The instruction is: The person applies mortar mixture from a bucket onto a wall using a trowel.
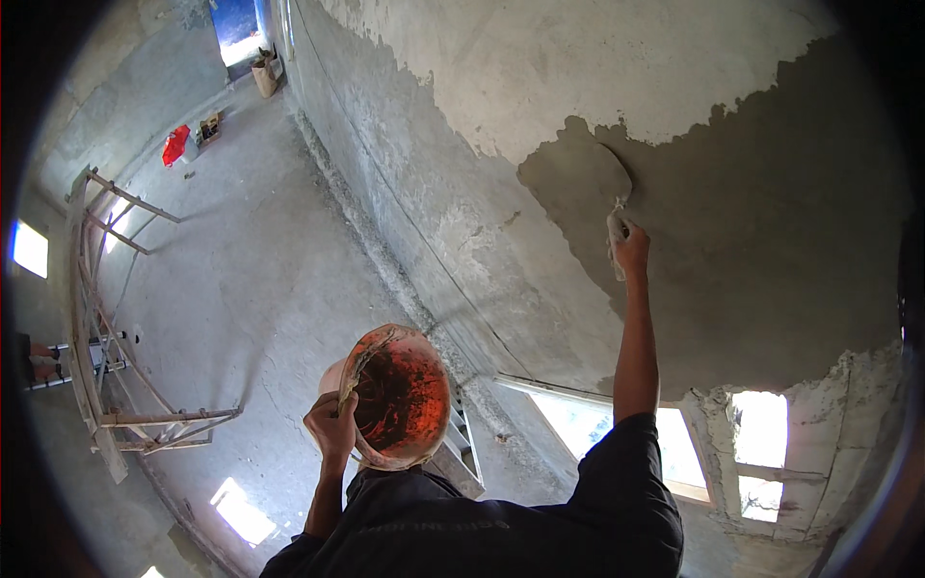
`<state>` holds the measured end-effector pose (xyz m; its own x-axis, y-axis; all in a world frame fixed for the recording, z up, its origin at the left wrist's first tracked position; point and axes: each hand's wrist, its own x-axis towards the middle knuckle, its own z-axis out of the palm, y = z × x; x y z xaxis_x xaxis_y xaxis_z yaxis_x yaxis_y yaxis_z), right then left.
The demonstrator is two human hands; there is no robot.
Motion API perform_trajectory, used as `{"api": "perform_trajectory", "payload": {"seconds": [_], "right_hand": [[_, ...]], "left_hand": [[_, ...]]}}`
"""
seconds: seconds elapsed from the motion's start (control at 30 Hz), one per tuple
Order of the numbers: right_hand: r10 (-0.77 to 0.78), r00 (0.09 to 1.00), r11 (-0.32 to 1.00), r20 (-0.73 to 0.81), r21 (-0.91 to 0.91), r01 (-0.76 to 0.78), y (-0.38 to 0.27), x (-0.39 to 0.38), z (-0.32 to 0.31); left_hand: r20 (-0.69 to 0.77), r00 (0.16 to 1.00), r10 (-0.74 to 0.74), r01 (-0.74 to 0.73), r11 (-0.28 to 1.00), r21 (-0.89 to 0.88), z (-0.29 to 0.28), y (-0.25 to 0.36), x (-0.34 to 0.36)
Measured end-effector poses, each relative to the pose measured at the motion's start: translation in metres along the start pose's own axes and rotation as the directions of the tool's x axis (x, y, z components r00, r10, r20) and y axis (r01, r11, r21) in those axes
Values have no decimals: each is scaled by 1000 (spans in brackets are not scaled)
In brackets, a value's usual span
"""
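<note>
My left hand (332,424) is closed on the rim of a bucket (409,395), tilted so that its mouth faces me. Orange-red shows inside, with dark smears and a grey crust along the lip. Stretched up to the wall, my right hand (631,249) grips the handle of a trowel (614,178). Its blade lies against dark wet plaster (732,231), near the left edge of that patch. Pale, dry wall (549,58) borders the wet area above and to the left.
A wooden trestle frame (92,318) stands at the left. Farther off on the floor are a red item (175,145) and a tan sack (264,77). A ladder-like frame (464,448) shows beneath the bucket. Bright window openings (761,429) are at lower right.
</note>
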<state>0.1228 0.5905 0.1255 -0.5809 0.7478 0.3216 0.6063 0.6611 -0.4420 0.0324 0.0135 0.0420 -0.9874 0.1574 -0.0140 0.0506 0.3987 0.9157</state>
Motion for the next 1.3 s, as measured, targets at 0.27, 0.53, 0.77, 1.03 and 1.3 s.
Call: {"api": "perform_trajectory", "payload": {"seconds": [0.27,0.53,0.77,1.03,1.3], "right_hand": [[227,936,967,270,55,-250,-85,10,19],[-101,995,992,3,-77,101,-70,44,1],[-39,996,990,-81,135,50,-54,35,-2],[-39,993,997,110,-68,46,-29,37,64],[54,998,996,15,71,-55,-52,39,11]], "left_hand": [[10,1000,-26,26,1000,4,-2,-6,-7],[-3,1000,-15,15,1000,3,1,-5,-6],[30,998,-48,47,999,25,5,-4,-3],[20,999,-43,43,999,16,3,-4,-7],[20,996,-82,81,995,50,1,-4,-7]]}}
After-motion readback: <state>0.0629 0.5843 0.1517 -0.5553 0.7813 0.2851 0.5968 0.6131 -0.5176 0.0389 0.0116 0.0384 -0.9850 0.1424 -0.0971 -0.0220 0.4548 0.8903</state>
